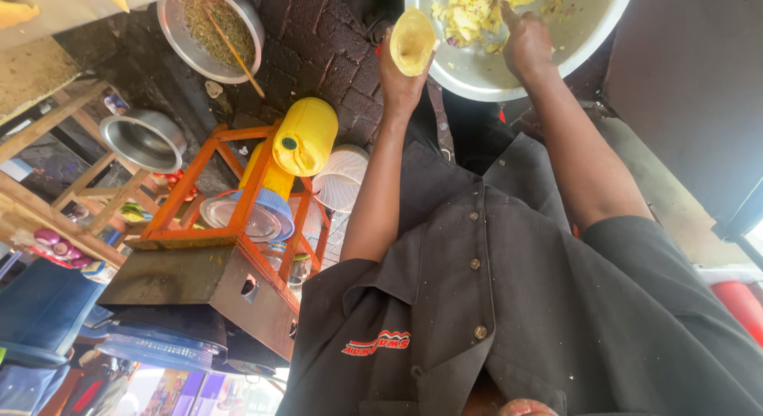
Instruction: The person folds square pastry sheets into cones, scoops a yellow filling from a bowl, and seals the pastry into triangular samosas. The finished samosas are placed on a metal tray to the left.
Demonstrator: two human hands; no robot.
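Black short-sleeved buttoned jacket (509, 305) with a red chest emblem (377, 342).

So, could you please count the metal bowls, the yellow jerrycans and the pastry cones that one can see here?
Metal bowls: 3 (bowl with yellow filling, bowl with greenish grains, empty bowl)
Yellow jerrycan: 1
Pastry cone, held in the left hand: 1
Total: 5

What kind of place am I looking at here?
Probably an outdoor street-food stall: brick paving, a big metal bowl of yellow filling, a pastry cone in the left hand, and a yellow jerrycan on an orange stand.
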